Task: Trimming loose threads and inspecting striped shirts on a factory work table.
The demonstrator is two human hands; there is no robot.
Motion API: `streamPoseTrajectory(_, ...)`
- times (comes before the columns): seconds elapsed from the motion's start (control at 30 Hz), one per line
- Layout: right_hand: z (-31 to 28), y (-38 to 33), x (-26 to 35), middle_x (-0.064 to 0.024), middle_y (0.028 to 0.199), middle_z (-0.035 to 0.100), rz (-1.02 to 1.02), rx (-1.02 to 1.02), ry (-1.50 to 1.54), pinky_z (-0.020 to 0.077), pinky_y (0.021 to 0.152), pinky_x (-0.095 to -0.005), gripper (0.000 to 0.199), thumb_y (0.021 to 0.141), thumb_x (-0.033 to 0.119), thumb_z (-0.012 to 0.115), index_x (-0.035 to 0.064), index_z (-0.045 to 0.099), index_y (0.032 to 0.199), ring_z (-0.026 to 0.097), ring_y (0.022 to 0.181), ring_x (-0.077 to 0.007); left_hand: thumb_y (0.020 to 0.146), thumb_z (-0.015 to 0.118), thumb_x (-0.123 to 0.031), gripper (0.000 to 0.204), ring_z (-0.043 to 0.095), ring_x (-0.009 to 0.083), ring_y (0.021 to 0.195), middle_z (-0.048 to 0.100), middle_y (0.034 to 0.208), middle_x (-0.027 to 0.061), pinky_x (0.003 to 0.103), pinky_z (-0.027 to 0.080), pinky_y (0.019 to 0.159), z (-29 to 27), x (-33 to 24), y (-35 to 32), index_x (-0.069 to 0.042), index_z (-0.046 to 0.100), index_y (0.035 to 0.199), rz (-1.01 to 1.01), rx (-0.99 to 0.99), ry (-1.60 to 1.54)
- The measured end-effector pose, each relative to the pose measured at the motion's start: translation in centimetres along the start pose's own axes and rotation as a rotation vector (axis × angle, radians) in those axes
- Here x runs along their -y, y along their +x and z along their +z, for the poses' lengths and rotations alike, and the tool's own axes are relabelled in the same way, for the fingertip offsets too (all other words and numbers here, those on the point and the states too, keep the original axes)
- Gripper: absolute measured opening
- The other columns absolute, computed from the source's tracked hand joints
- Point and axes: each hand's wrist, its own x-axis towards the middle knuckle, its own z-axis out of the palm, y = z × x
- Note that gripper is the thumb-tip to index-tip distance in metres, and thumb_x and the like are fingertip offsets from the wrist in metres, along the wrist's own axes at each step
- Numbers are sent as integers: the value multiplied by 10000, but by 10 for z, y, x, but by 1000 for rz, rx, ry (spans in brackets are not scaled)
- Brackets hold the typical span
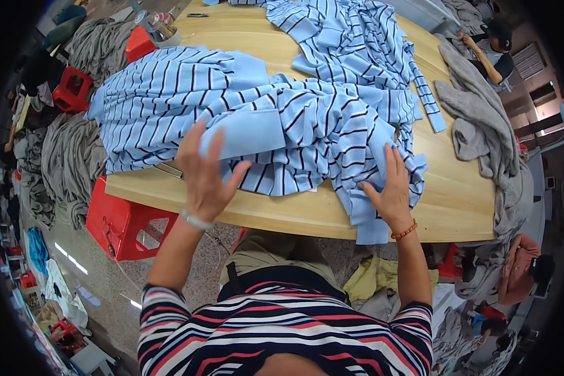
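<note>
A heap of light blue knit garments with dark stripes point(307, 119) spreads across the wooden table point(445, 213). My left hand point(207, 178) hovers over the heap's near edge with its fingers spread, slightly blurred, holding nothing. Just beyond it lies a plain light blue panel point(250, 133) of the knit. My right hand point(391, 191) rests on the right end of the cloth, thumb and fingers apart. Below that hand, a plain blue band point(373, 232) hangs over the table edge. A thin metal tool point(169, 170), partly hidden under the cloth, sits left of my left hand.
More striped garments point(357, 44) lie at the table's far side. Grey garments point(476, 125) drape along its right edge, where a person point(496, 56) works. Red stools point(122, 219) stand at the left. A container of tools point(160, 28) and small snips point(197, 15) are at the far left.
</note>
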Motion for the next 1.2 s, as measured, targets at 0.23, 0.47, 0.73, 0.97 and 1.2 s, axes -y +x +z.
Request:
streamPoseTrajectory(0.23,3,4,-51,-143,853,619,-57,-225,224,494,733,-372,279,805,61,661,33,657,1083,625,835,-304,811,565,-68,308,626,366,939,669,1002,169,410,494,820,60,44,29,-15,631,1108,-65,217,-278)
streamPoseTrajectory(0.47,-122,6,-62,-15,752,638,104,-347,779,430,651,-225,127,879,69,605,-13,685,934,530,751,-52,1019,366,-367,557,337,267,1384,385,1486,149,410,243,1152,-87,173,-54,-3,366,1440,-505,21,-568)
streamPoseTrajectory(0.73,-85,36,-102,-145,1129,639,36,-389,-186,474,884,-408,333,825,107,655,68,647,1156,591,1048,-332,903,620,-133,499,528,261,1140,518,1303,138,354,433,950,0,56,-24,-44,448,1364,-624,238,-246)
streamPoseTrajectory(0.97,-16,-14,-4,-136,1360,530,-305,-59,20,350,1068,-445,467,821,122,673,92,585,1278,468,1267,-351,799,696,-91,418,542,353,1096,585,1185,172,416,417,960,-34,-21,-64,-35,586,1198,-162,553,-147)
streamPoseTrajectory(1.2,-10,-22,-25,-157,1317,550,-243,-15,-55,380,1025,-438,439,830,108,663,57,589,1259,495,1219,-354,826,605,-48,370,543,339,1104,586,1223,148,411,435,937,-54,70,-87,-45,593,1196,-415,270,-12)
